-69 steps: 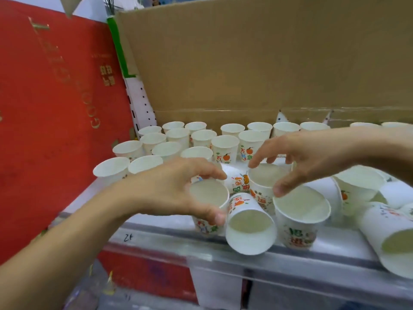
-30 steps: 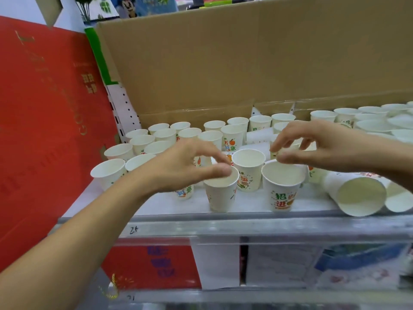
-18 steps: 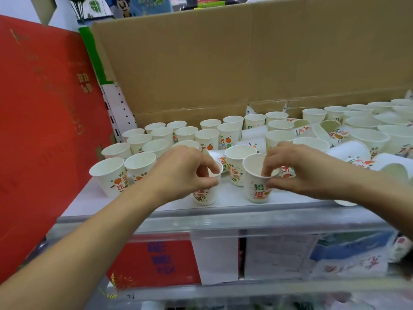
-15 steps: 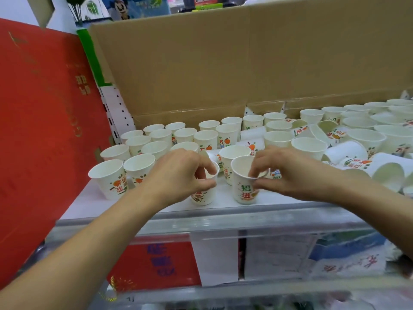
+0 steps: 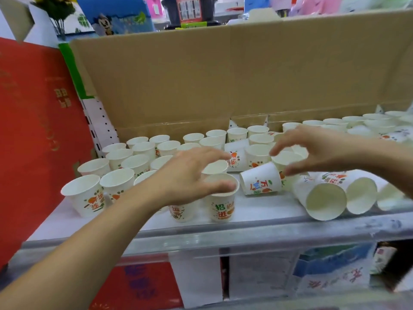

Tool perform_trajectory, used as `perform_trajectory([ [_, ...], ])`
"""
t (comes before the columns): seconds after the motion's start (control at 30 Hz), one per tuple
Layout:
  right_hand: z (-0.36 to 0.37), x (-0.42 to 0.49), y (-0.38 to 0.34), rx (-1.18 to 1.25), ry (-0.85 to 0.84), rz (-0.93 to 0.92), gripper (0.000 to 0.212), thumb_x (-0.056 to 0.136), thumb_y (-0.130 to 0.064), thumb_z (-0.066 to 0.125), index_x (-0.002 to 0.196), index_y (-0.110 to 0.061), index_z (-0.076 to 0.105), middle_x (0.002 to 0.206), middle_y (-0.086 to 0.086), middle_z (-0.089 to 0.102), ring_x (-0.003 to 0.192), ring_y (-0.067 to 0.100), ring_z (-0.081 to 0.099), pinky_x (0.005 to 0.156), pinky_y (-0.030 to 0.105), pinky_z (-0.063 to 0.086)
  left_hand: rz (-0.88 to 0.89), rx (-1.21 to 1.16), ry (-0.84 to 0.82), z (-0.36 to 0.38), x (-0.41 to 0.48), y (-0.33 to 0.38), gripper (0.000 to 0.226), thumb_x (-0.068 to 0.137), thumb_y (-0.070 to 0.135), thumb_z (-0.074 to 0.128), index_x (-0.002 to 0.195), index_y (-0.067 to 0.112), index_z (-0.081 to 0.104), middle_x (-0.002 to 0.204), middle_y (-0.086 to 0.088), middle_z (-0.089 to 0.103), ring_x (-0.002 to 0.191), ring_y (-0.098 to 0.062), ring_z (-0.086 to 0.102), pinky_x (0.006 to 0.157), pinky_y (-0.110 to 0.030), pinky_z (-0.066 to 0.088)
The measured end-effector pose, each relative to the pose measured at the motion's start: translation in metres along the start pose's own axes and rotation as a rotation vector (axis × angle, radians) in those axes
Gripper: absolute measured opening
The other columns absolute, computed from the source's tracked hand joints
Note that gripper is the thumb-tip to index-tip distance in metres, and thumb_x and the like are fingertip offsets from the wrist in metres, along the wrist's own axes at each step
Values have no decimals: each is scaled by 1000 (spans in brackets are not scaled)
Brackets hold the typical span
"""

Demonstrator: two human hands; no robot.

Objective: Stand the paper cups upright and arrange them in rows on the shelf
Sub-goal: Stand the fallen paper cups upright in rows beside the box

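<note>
- The paper cups (image 5: 143, 149) stand upright in close rows on the left part of the shelf (image 5: 257, 229), mouths up, running back to the cardboard flap (image 5: 223, 74).
- A front cup (image 5: 221, 205) stands upright near the shelf's front edge, just beside another upright one partly hidden under the wrist.
- The left hand (image 5: 190, 175) hovers over the front cup with fingers spread and nearly straight, gripping nothing. Its thumb lies at the rim, and I cannot tell whether it touches.
- A tipped cup (image 5: 261, 180) lies on its side just right of the front cup.
- The right hand (image 5: 312, 148) hangs above the tipped cup, loosely curved and open, holding nothing.
- Fallen cups (image 5: 321, 198) lie on their sides at the right, mouths toward the camera.
- A red panel (image 5: 33, 130) closes the shelf's left side.
</note>
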State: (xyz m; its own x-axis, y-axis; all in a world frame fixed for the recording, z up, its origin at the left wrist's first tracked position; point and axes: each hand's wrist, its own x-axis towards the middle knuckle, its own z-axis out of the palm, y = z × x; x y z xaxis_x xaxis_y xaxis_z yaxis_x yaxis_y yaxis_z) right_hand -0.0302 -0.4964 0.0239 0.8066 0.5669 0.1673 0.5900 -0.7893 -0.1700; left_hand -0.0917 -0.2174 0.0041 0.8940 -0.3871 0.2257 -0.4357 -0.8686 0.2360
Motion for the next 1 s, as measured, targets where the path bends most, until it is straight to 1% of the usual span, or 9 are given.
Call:
perform_trajectory([
  [0.07,9,6,-3,-149,-79,-17,49,72,-50,74,117,-47,54,120,-20,51,113,5,41,94,27,36,-66,57,-136,6,13,0,78,75,81,42,143,45,35,153,18,34,140,-8,29,116,-43,25],
  [0.2,28,24,-9,-512,-75,-209,63,73,-65,61,129,-38,47,119,-16,53,108,10,38,92,32,35,-129,81,-194,10,23,-8,83,69,92,32,137,47,43,142,21,48,132,-10,42,108,-42,36],
  [0.3,33,33,-7,-613,-88,-291,60,73,-66,57,123,-34,49,111,-12,56,102,13,38,84,31,32,-149,39,-155,1,21,-7,67,76,81,39,129,43,54,131,26,53,120,1,47,94,-27,37],
  [0.4,34,38,-4,-655,-104,-332,60,71,-64,56,120,-31,49,109,-8,56,101,15,37,83,32,28,-199,-88,92,-22,27,-22,32,90,55,49,114,40,65,114,27,61,105,13,52,84,-17,40],
  [0.53,38,42,0,-657,-93,-395,59,74,-64,50,122,-30,46,111,-7,55,101,17,39,86,34,27,-262,127,3,-35,44,-51,20,92,30,63,111,35,70,113,21,66,112,-1,55,99,-31,43],
  [0.73,26,48,-1,-546,-45,-410,59,73,-71,45,120,-35,45,101,-12,53,92,13,35,88,31,27,-253,275,-133,-21,62,-65,29,89,23,64,116,34,67,117,19,65,111,-2,55,99,-29,43],
  [0.83,18,49,-3,-497,-61,-400,56,71,-68,51,116,-36,45,97,-13,52,92,13,38,87,29,28,-237,281,-80,-19,62,-59,25,92,25,60,116,33,67,114,20,66,109,-2,56,100,-33,42],
  [0.93,8,49,-5,-428,-83,-351,56,70,-65,57,116,-37,43,102,-14,53,91,12,39,83,28,25,-153,85,75,-20,60,-33,24,91,35,62,115,35,67,107,25,65,100,7,55,90,-21,41],
  [1.0,-2,51,-10,-344,-82,-300,58,69,-60,62,118,-37,42,103,-13,53,90,11,42,81,28,27,-87,-144,47,-18,60,-7,45,79,46,73,121,35,63,108,24,66,102,12,54,83,-7,39],
])
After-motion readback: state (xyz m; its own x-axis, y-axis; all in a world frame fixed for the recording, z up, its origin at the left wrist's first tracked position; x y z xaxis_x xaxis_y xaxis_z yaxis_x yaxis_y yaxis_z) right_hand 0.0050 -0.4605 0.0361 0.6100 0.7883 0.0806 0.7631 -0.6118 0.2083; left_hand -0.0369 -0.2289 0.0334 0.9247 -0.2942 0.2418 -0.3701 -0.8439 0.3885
